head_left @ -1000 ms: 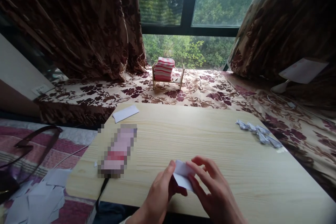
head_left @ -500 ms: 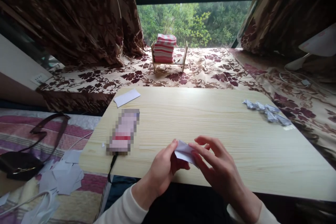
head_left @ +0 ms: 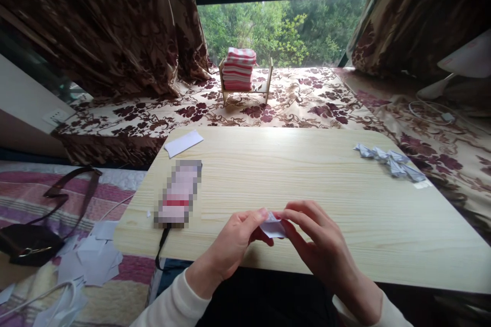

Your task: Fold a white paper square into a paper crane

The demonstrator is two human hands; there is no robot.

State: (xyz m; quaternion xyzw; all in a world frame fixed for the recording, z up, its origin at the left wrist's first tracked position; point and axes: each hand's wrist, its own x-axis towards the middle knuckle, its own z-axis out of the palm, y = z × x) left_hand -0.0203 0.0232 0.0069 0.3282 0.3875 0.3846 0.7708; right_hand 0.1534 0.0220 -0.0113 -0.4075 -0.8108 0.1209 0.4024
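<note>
A small folded piece of white paper [head_left: 273, 229] is held between my two hands, just above the front edge of the wooden table [head_left: 291, 163]. My left hand [head_left: 237, 237] pinches its left side, thumb on top and fingers beneath. On the right side, the thumb and fingertips of my right hand [head_left: 318, 232] close on the paper's edge. Its upper part is bent over; the underside is hidden by my fingers. Several folded white paper pieces [head_left: 391, 161] lie in a cluster at the table's right edge.
A white paper strip [head_left: 184, 143] lies at the back left, behind a blurred-out phone [head_left: 178, 194] with a black strap. Loose paper sheets [head_left: 94, 255] and a dark bag [head_left: 28, 240] rest on the bed. Folded striped cloths [head_left: 238, 69] stand on a small rack by the window.
The paper has been turned and bent, its flap now facing me. My left thumb has shifted right over it, and both hands are closer together.
</note>
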